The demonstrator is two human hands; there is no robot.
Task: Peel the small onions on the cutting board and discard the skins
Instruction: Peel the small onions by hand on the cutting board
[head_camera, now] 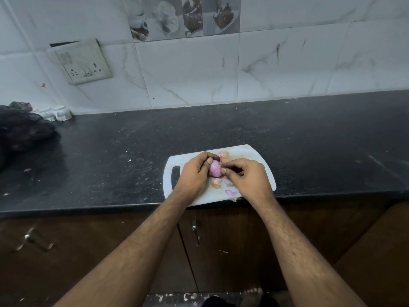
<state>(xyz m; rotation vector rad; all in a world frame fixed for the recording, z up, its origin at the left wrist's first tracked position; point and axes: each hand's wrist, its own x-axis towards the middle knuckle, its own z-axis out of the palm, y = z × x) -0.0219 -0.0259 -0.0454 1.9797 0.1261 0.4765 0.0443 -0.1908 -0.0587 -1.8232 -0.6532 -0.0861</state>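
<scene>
Now onion [215, 167] between left hand [194, 171], right hand [247, 177].

Home kitchen.
Shown by dark stone countertop [221, 129], marble-look tiled wall [265, 69] with food-picture tiles [183, 16], wall socket [85, 62], wooden cabinets [221, 251] below, white cutting board [250, 151].

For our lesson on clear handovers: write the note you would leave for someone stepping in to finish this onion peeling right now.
Left hand: gripping the onion over the cutting board.
Right hand: fingertips pinching at skin on the onion's right side.
Done: the onion shows mostly bare pink flesh; loose skins lie on the board.
Left: strip the last skin, then discard all the skins. Other onions: none clearly visible.
</scene>
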